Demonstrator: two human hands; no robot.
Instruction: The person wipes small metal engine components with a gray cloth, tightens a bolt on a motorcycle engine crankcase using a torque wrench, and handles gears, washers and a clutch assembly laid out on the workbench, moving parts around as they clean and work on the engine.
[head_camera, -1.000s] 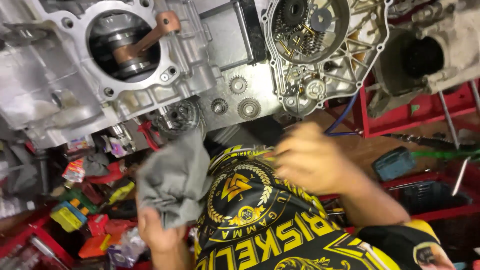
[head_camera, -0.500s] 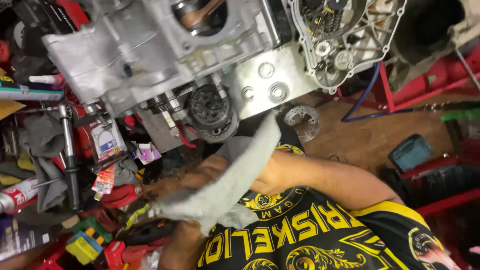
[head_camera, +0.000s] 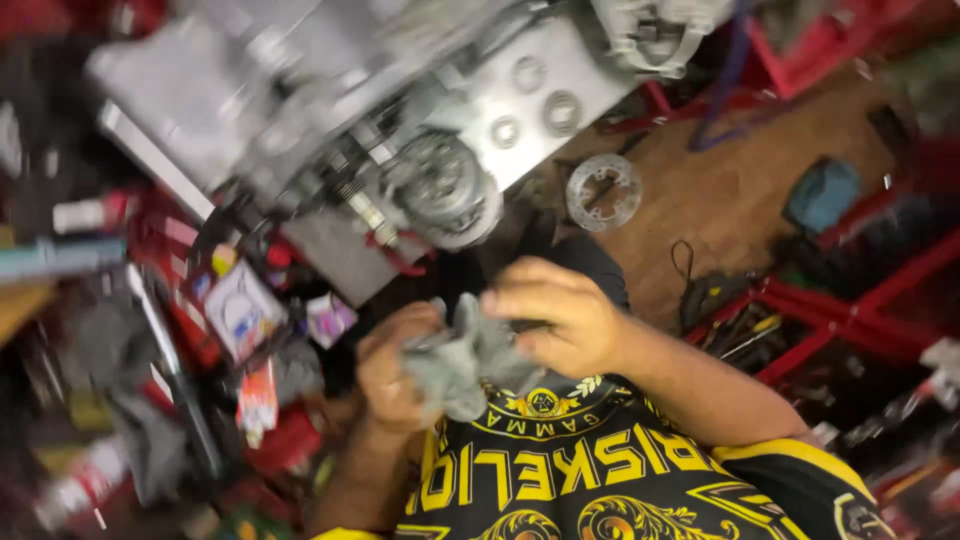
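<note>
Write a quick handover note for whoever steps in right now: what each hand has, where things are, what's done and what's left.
Left hand: closed on the grey rag, bunched near the chest.
Right hand: fingers pinching the rag's upper part; something small may be inside it, the blur hides it.
Engine case: just above the hands, round geared part facing them, untouched.
Disc: lying on the wooden floor, right of the case.
Done: cannot tell from this view.
Left: likely finish wiping with the rag, then turn to the engine case.
</note>
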